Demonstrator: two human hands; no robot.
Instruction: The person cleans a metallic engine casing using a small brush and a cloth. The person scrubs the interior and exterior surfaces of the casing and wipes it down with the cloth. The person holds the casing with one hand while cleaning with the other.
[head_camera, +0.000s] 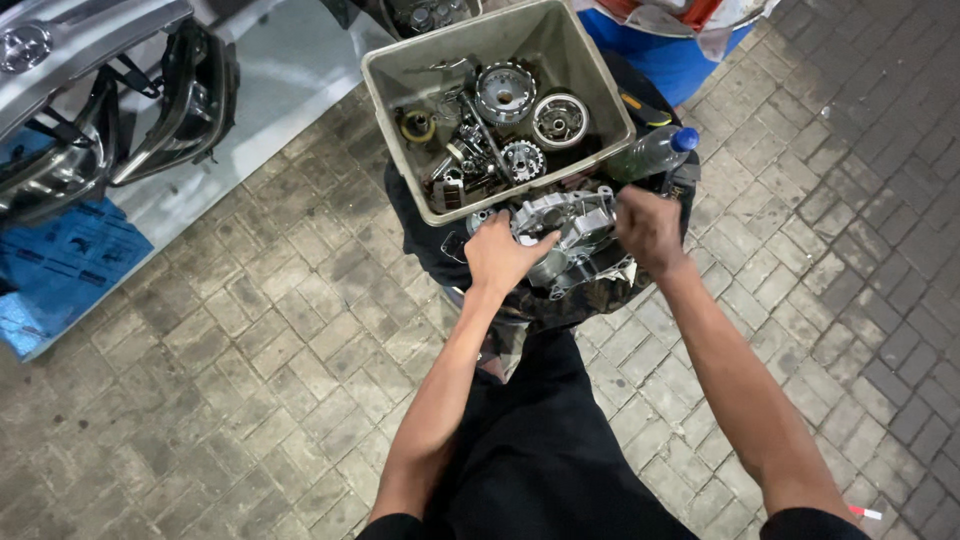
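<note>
A silver metal engine casing (572, 228) lies on a dark round surface (420, 235) in front of me. My left hand (503, 253) grips its left side, fingers curled onto the metal. On the casing's right edge my right hand (650, 228) is closed. Just beyond stands a beige plastic tub (395, 88) filled with several greasy gears, a clutch drum (505, 92) and small parts.
A clear plastic bottle with a blue cap (655, 152) lies right of the tub. A blue drum (665, 55) stands behind. Motorcycle body panels (120, 110) and a blue sheet (65, 260) lie at the left. Grey paving bricks (250, 400) cover the ground.
</note>
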